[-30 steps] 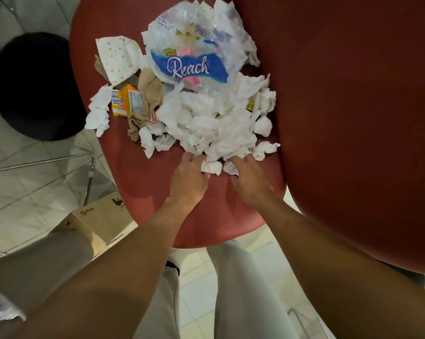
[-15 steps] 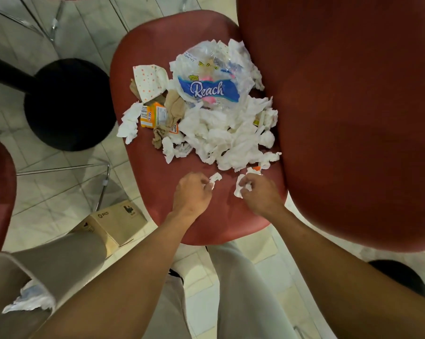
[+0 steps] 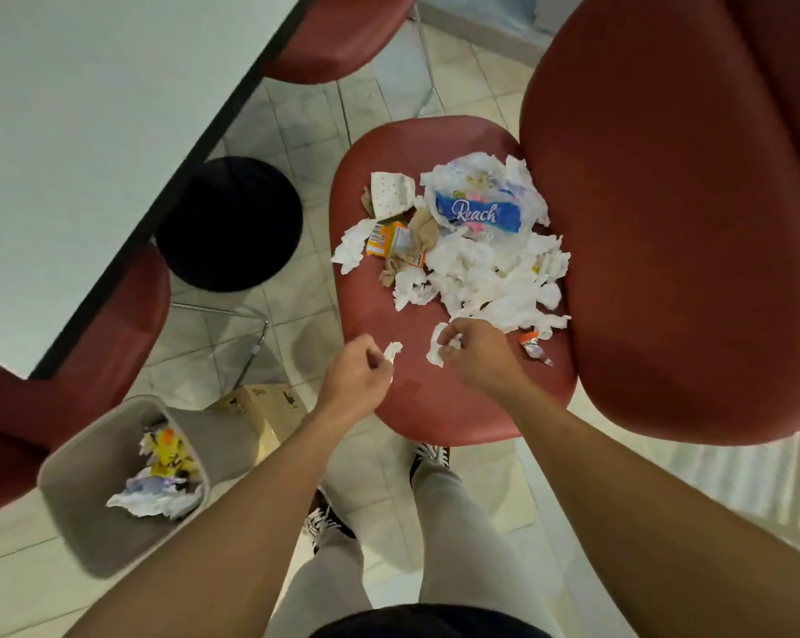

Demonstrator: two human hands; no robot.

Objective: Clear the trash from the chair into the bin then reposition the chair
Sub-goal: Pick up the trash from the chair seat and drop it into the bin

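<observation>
Trash (image 3: 476,264) lies heaped on the seat of the red chair (image 3: 435,398), and every place below is given from that chair. Far to its left stands a white table (image 3: 66,154) with a dark edge. Left of the chair and nearer the person, a grey bin (image 3: 80,476) sits on the tiled floor, tilted in the view, holding crumpled white paper and a yellow wrapper. Between the bin and the chair lies a brown cardboard box (image 3: 260,402), and beyond the box a black round base (image 3: 230,223) rests on the floor.

Over the chair's front left edge the left hand (image 3: 356,379) has its fingers curled, pinching a small white tissue scrap (image 3: 392,351) at the fingertips. On the seat's left part lie a dotted white paper (image 3: 391,194) and an orange carton (image 3: 384,239). The seat's middle carries the crumpled tissues, with a clear plastic wrapper printed "Reach" (image 3: 478,211) at their far side, near the chair's backrest (image 3: 674,223). Just in front of the heap, the right hand (image 3: 476,356) is curled round another white tissue piece (image 3: 437,349), held above the seat. Right of that hand, a small orange and silver wrapper (image 3: 534,347) lies on the seat beside the backrest.
</observation>
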